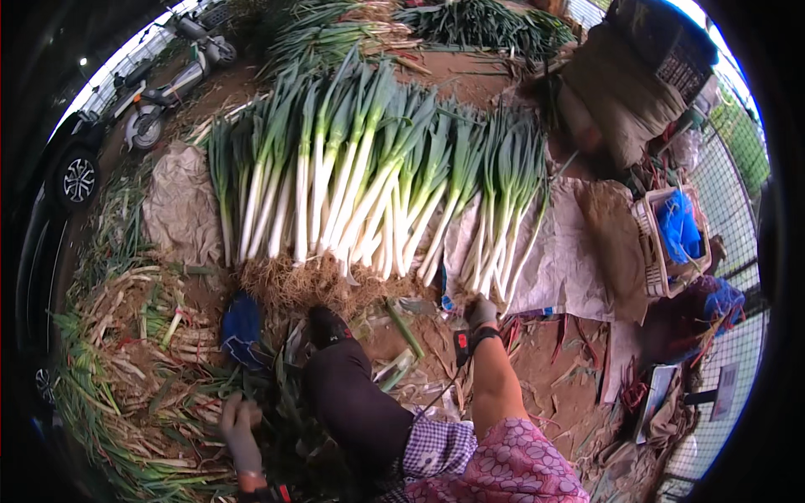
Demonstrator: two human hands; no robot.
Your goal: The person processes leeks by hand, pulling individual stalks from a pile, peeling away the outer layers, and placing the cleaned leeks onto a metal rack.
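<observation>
A broad row of leeks point(335, 193) lies in front of me, green tops pointing away and brown roots point(310, 285) toward me. A smaller bunch of leeks point(499, 226) is at its right end, on pale sheeting. My right hand point(480, 312), in a grey glove, is closed at that bunch's root end; the fingertips are hidden among the roots. My left hand point(241, 432), also gloved, is low on the left with its fingers apart and nothing visible in it. It hovers beside a heap of thin, discarded stalks and leaves point(151, 360).
My dark-clad leg point(344, 386) reaches toward the roots, beside a blue cloth-like thing point(241, 329). At right stand a plastic basket point(656, 243) with a blue bag and a mesh fence point(738, 218). More leeks point(495, 29) lie behind; a scooter point(168, 92) and car point(77, 178) are left.
</observation>
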